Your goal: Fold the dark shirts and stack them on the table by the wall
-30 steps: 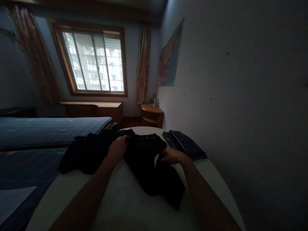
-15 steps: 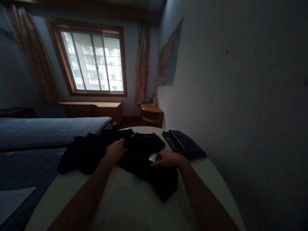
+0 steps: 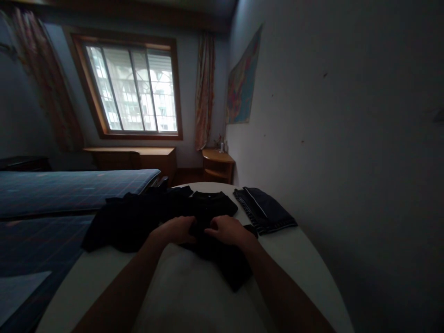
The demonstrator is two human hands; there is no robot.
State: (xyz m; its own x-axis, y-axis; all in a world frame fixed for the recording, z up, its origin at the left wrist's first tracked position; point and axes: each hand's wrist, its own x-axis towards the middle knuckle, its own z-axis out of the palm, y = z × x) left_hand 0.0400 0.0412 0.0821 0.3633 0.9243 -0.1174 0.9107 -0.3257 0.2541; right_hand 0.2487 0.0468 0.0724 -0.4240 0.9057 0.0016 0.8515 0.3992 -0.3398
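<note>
A black shirt [image 3: 213,206] lies on a white round table [image 3: 305,259], its collar toward the far edge. My left hand [image 3: 178,230] and my right hand [image 3: 227,230] rest side by side on the shirt's middle, fingers curled onto the fabric. Whether they pinch the cloth or only press on it is hard to tell in the dim light. The shirt's lower part trails toward me under my right wrist.
More dark clothing [image 3: 128,219] is heaped at the table's left. A folded dark garment [image 3: 265,208] lies at the right by the wall. A bed with a blue cover [image 3: 69,185] stands to the left, and a window [image 3: 132,90] is beyond.
Both hands have come together at the shirt's centre. The right hand moved left over the pale tag, which no longer shows. The shirt's lower part has been drawn in shorter.
</note>
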